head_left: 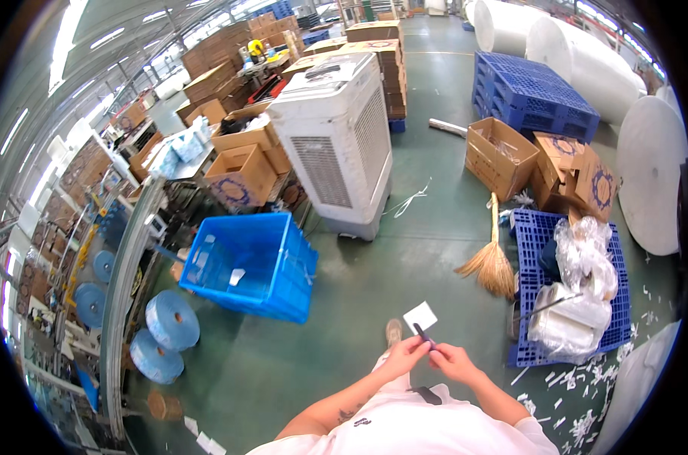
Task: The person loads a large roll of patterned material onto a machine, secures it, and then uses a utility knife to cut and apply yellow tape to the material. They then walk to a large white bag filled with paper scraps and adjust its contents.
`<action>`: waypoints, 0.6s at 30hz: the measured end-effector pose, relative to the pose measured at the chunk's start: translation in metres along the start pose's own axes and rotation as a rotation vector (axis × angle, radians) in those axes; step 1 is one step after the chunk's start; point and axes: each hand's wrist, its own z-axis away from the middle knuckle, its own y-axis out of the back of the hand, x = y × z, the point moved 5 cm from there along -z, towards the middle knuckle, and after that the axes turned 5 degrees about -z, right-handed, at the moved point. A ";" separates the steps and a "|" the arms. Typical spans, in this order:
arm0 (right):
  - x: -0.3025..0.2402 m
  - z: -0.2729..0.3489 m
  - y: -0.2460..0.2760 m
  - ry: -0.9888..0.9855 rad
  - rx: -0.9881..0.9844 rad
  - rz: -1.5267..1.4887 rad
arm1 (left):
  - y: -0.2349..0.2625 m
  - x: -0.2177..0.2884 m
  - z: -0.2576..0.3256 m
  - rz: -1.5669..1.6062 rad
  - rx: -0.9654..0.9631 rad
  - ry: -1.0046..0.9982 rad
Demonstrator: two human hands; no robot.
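Observation:
In front of my waist, my left hand (406,356) and my right hand (454,362) come together, fingers closed. A short, slim dark object (421,332) sticks up from between them; its exact kind is too small to make out. The left fingers pinch it, and the right fingertips press at its lower end. Just beyond the hands shows a white square sheet (420,315), partly covered by the dark object. Whether that sheet lies on the floor or is touched by the fingers, I cannot tell. My shoe (393,331) stands to its left.
A blue plastic bin (291,280) and a white air cooler (336,144) stand ahead to the left. Blue film rolls (172,320) line a machine. On the right are a straw broom (492,265), a blue pallet (522,334) with plastic-wrapped bundles, cartons (501,155) and paper scraps (579,417).

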 end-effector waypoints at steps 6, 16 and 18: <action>-0.014 -0.176 0.082 -0.098 0.144 0.003 | 0.081 0.024 -0.218 -0.065 -0.122 0.079; -0.069 -0.353 0.253 0.024 0.697 -0.343 | 0.049 0.107 -0.530 -0.287 -0.763 0.025; -0.072 -0.399 0.284 0.029 0.718 -0.387 | 0.053 0.118 -0.591 -0.369 -0.760 -0.042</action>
